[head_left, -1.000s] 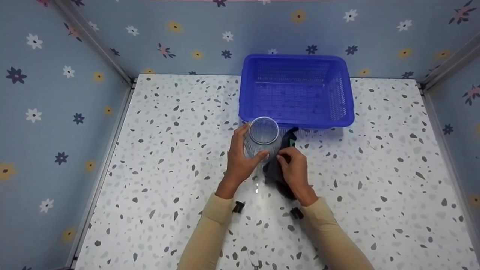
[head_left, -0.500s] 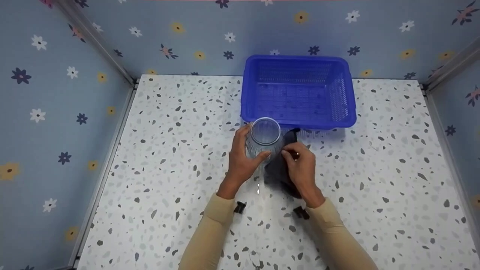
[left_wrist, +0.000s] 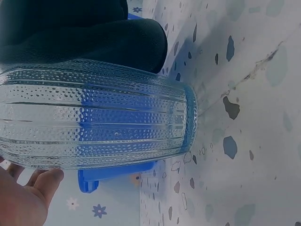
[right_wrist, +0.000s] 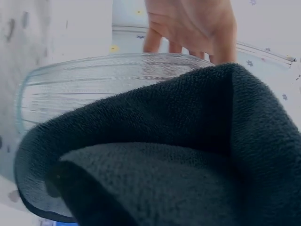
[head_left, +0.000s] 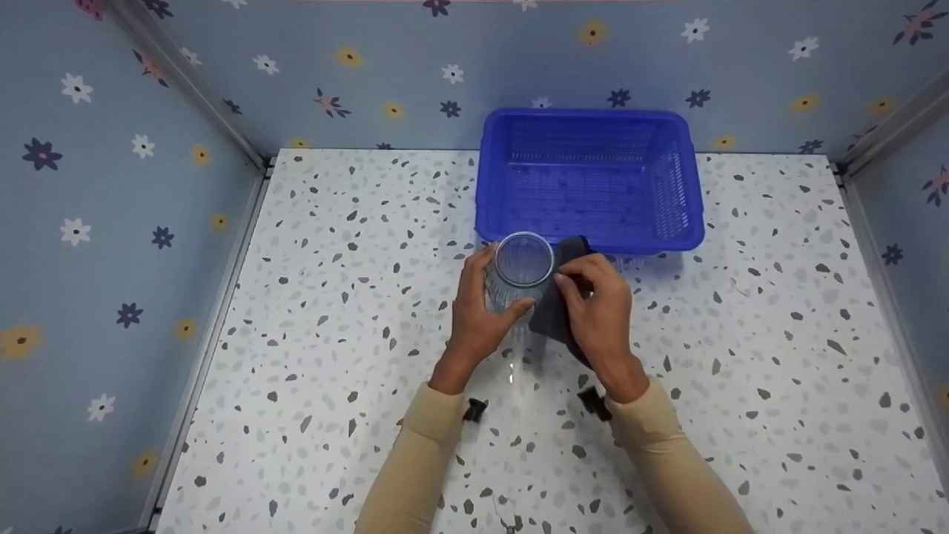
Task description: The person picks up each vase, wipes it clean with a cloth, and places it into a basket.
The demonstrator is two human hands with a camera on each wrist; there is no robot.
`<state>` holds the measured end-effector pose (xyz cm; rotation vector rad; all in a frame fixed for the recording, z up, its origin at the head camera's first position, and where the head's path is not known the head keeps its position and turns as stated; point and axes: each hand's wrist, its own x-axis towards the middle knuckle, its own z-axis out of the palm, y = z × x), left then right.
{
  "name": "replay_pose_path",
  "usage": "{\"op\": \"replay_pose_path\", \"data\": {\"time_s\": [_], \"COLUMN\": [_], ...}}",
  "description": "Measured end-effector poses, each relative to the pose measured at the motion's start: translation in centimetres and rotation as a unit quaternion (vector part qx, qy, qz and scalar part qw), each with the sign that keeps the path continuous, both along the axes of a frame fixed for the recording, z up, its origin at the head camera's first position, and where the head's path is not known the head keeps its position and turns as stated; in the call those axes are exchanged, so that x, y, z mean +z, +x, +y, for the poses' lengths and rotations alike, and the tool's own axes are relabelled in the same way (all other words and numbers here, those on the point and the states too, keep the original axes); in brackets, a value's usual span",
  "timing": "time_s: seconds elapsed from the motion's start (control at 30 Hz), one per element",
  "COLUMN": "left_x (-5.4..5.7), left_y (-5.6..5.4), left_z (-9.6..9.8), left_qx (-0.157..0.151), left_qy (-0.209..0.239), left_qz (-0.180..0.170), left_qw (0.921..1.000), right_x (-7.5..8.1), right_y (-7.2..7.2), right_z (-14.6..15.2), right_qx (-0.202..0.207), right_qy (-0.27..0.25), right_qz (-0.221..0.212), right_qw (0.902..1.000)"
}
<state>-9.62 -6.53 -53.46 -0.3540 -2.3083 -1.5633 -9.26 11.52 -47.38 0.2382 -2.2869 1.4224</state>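
A clear ribbed glass jar [head_left: 511,291] stands upright on the table, its round mouth facing up. My left hand [head_left: 478,315] grips it from the left, with the thumb at the near side and the fingers round the far side. My right hand [head_left: 606,308] pinches a dark cloth [head_left: 550,315] against the jar's right side. In the left wrist view the jar [left_wrist: 127,113] shows dimpled bands, and the folded cloth [left_wrist: 89,42] lies along it. The cloth [right_wrist: 155,113] hides part of the jar in the right wrist view; the right fingers are not seen there.
A blue plastic basket [head_left: 589,241] with perforated walls stands just behind the jar, against the flowered back wall [head_left: 415,67]. Flowered panels also close off both sides. Small black pieces [head_left: 475,409] show beside each wrist. The table [head_left: 356,297] is white with grey speckles.
My right hand has moved away from me and slightly right along the jar, taking the cloth with it. The left hand and jar have hardly moved.
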Motion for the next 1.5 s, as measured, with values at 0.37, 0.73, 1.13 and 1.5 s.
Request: {"op": "replay_pose_path", "data": {"time_s": [0.37,0.73,1.13,1.5], "left_x": [0.0,0.2,0.1,-0.2], "left_y": [0.0,-0.1,-0.1,0.3], "left_z": [-0.2,-0.2,-0.2,0.7], "left_qx": [0.002,0.001,-0.002,0.042], "left_qy": [-0.006,-0.006,-0.004,-0.016], "left_qz": [0.014,0.019,0.011,0.030], "left_qw": [0.9999,0.9998,0.9999,0.9986], "right_x": [-1.3,-7.2,-9.0,-3.3], "right_y": [0.4,0.5,0.3,0.8], "right_z": [0.1,0.4,0.4,0.6], "right_qx": [0.000,-0.002,-0.003,-0.011], "right_qy": [0.001,0.022,0.041,-0.025], "right_qz": [0.004,-0.028,-0.064,-0.008], "right_qw": [1.0000,0.9994,0.9971,0.9996]}}
